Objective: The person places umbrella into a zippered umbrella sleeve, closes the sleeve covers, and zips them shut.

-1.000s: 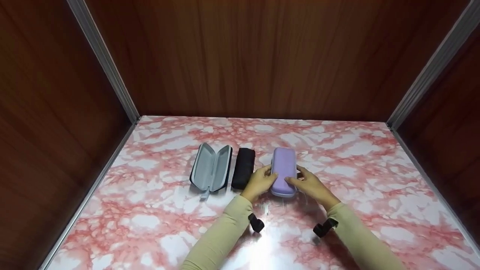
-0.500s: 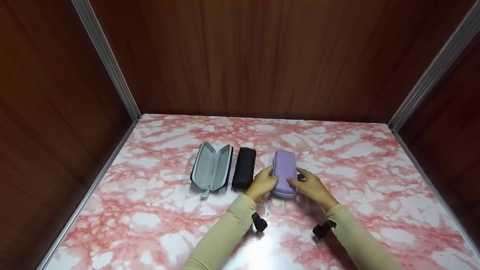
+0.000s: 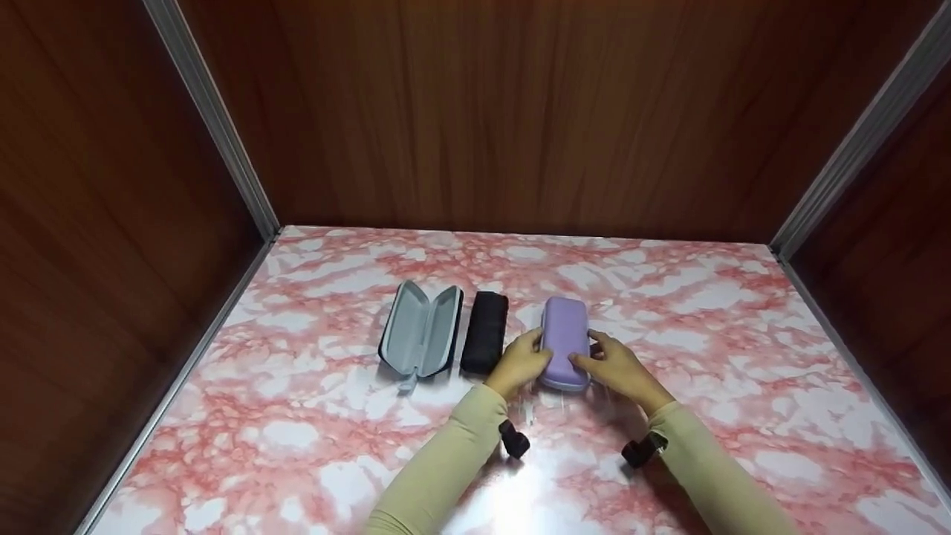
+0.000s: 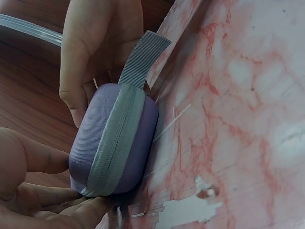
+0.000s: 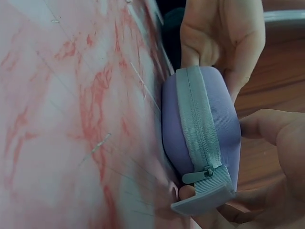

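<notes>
A purple zip glasses case [image 3: 565,338] lies lengthwise on the table between both hands. My left hand [image 3: 521,360] grips its left side, thumb on top and fingers along the edge. On the other side my right hand [image 3: 617,368] holds it likewise, thumb on the lid. Both wrist views show the grey zipper [image 4: 116,138] running closed across the near end. A metal zipper pull [image 5: 198,176] and a grey fabric tab [image 5: 205,198] sit at the right corner, by the right fingers. Left of the hands lies a closed black case [image 3: 484,332].
An open glasses case [image 3: 421,334] with grey lining stands left of the black case, its tab toward me. The pink marbled table [image 3: 297,461] is bounded by dark wood panels [image 3: 475,119] with metal corner rails [image 3: 215,111].
The purple case has shifted slightly toward me, both hands keeping their grip on it. Over the last half second hardly anything moves; the other two cases stay put.
</notes>
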`<control>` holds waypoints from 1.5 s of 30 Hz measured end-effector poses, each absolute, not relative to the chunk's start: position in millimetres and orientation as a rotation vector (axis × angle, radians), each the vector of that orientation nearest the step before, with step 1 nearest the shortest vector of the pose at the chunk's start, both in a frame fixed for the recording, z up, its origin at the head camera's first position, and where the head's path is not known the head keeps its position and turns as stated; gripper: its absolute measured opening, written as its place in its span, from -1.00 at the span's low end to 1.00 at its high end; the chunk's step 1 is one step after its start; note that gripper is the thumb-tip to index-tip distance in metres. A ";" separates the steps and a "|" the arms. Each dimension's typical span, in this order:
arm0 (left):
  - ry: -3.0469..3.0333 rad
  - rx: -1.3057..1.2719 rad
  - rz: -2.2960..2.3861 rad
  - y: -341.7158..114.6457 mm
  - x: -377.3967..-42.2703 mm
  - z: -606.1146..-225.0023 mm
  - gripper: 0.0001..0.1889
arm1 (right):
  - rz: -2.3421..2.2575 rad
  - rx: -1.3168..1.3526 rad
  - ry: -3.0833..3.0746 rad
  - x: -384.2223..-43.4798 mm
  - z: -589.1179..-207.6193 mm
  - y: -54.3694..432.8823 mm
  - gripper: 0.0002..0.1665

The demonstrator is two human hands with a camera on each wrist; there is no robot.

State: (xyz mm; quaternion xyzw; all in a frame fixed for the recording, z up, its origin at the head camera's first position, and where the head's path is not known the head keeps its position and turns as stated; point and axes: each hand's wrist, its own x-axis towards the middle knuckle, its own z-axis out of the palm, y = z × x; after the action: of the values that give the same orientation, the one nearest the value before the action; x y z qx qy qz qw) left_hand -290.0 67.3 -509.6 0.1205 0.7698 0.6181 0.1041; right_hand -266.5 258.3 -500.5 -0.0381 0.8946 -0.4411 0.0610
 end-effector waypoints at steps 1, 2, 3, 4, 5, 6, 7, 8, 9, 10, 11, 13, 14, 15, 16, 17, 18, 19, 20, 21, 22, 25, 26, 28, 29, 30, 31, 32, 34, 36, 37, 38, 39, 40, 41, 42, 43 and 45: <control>2.262 0.353 1.822 67.6 -289.9 -509.1 -0.46 | -1.326 -0.120 2.706 -266.6 -499.8 258.7 -0.03; 2.251 0.345 1.823 67.9 -289.8 -508.6 -0.47 | -1.317 -0.121 2.708 -266.8 -499.3 259.2 -0.03; 2.243 0.336 1.823 68.3 -289.7 -508.1 -0.46 | -1.309 -0.125 2.708 -267.0 -498.9 259.7 -0.03; 2.240 0.330 1.822 68.6 -289.4 -507.7 -0.46 | -1.307 -0.124 2.709 -267.3 -498.3 260.0 -0.03; 2.240 0.327 1.820 68.9 -289.3 -507.5 -0.46 | -1.304 -0.124 2.711 -267.6 -497.9 260.3 -0.03; 2.235 0.324 1.820 69.2 -289.0 -507.2 -0.46 | -1.300 -0.124 2.714 -267.8 -497.7 260.7 -0.03; 2.244 0.331 1.814 69.2 -288.9 -506.8 -0.46 | -1.298 -0.132 2.719 -268.1 -497.5 261.2 -0.04; 2.255 0.341 1.806 69.1 -288.8 -506.4 -0.46 | -1.300 -0.137 2.725 -268.1 -497.3 261.5 -0.04; 2.261 0.352 1.799 68.7 -288.6 -505.8 -0.45 | -1.302 -0.154 2.728 -268.0 -497.2 261.5 -0.05; 2.266 0.369 1.794 68.3 -288.4 -505.4 -0.45 | -1.309 -0.163 2.732 -267.8 -497.1 261.3 -0.06; 2.260 0.386 1.793 67.7 -288.4 -504.7 -0.44 | -1.311 -0.169 2.737 -267.2 -496.9 261.2 -0.06; 2.233 0.425 1.801 65.9 -288.1 -502.6 -0.42 | -1.313 -0.187 2.754 -265.4 -495.9 260.2 -0.07; 2.216 0.443 1.808 64.8 -288.2 -501.1 -0.42 | -1.311 -0.196 2.768 -264.4 -495.0 259.3 -0.08; 2.199 0.461 1.816 63.7 -288.3 -499.6 -0.41 | -1.311 -0.202 2.784 -263.3 -494.0 258.2 -0.09; 2.186 0.478 1.824 62.6 -288.5 -498.0 -0.41 | -1.308 -0.204 2.802 -262.2 -493.0 257.2 -0.10; 2.167 0.491 1.831 61.3 -288.5 -495.9 -0.41 | -1.299 -0.213 2.826 -261.1 -491.7 256.1 -0.11; 2.151 0.505 1.838 59.9 -288.5 -494.1 -0.40 | -1.292 -0.230 2.847 -260.1 -490.2 254.6 -0.12; 2.130 0.515 1.847 58.7 -288.3 -492.3 -0.40 | -1.291 -0.248 2.863 -259.1 -488.5 253.1 -0.14; 2.117 0.520 1.852 57.5 -288.0 -490.3 -0.40 | -1.288 -0.265 2.878 -258.2 -486.9 251.6 -0.16; 2.101 0.531 1.857 56.3 -288.0 -488.6 -0.40 | -1.289 -0.281 2.890 -257.4 -485.3 250.1 -0.17; 2.097 0.536 1.856 55.2 -288.0 -487.0 -0.39 | -1.288 -0.299 2.903 -256.6 -483.4 248.7 -0.18; 2.127 0.524 1.820 50.4 -287.5 -480.1 -0.38 | -1.295 -0.351 2.932 -255.3 -478.7 244.4 -0.22; 2.151 0.521 1.802 48.3 -287.2 -477.8 -0.38 | -1.299 -0.367 2.942 -255.3 -477.8 243.2 -0.22; 2.202 0.511 1.763 43.6 -286.6 -473.6 -0.37 | -1.318 -0.394 2.950 -255.3 -476.4 241.0 -0.25; 2.220 0.508 1.751 40.8 -286.2 -472.0 -0.37 | -1.337 -0.402 2.943 -255.4 -476.0 239.7 -0.26; 2.236 0.517 1.745 38.2 -286.2 -471.2 -0.38 | -1.361 -0.415 2.930 -255.1 -475.1 238.3 -0.27; 2.249 0.530 1.749 35.8 -286.6 -470.9 -0.38 | -1.382 -0.420 2.914 -255.0 -474.5 236.9 -0.28; 2.269 0.544 1.745 33.1 -287.0 -470.4 -0.39 | -1.398 -0.422 2.898 -254.8 -473.6 235.1 -0.29; 2.318 0.563 1.740 28.0 -288.7 -469.4 -0.41 | -1.421 -0.429 2.863 -254.8 -471.6 231.0 -0.30; 2.370 0.565 1.731 22.3 -290.2 -467.4 -0.44 | -1.424 -0.439 2.842 -255.6 -469.6 225.7 -0.30; 2.395 0.562 1.726 19.3 -290.8 -466.1 -0.45 | -1.420 -0.440 2.837 -256.6 -469.3 223.0 -0.29; 2.414 0.556 1.720 15.9 -291.2 -464.5 -0.46 | -1.416 -0.445 2.835 -257.5 -468.9 220.2 -0.29; 2.427 0.555 1.721 12.4 -291.6 -463.1 -0.47 | -1.413 -0.463 2.832 -258.6 -468.7 217.4 -0.30; 2.440 0.552 1.720 8.8 -291.7 -461.7 -0.48 | -1.415 -0.483 2.829 -259.5 -468.4 214.5 -0.30; 2.445 0.553 1.728 5.1 -291.9 -460.5 -0.49 | -1.418 -0.492 2.823 -260.5 -468.2 211.6 -0.31; 2.450 0.553 1.733 1.4 -291.9 -459.3 -0.50 | -1.422 -0.504 2.815 -261.4 -468.0 208.8 -0.31; 2.453 0.551 1.739 -2.6 -291.9 -458.2 -0.50 | -1.429 -0.519 2.807 -262.2 -468.0 205.8 -0.32; 2.465 0.548 1.749 -10.5 -291.5 -456.9 -0.51 | -1.444 -0.562 2.787 -263.3 -467.6 199.7 -0.33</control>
State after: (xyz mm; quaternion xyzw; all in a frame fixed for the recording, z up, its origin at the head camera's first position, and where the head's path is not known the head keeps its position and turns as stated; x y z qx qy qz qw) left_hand -291.5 -10.5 -456.9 0.1784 0.8020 0.5690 0.0347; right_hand -263.3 199.7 -467.6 -0.1763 0.8738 -0.4527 -0.0237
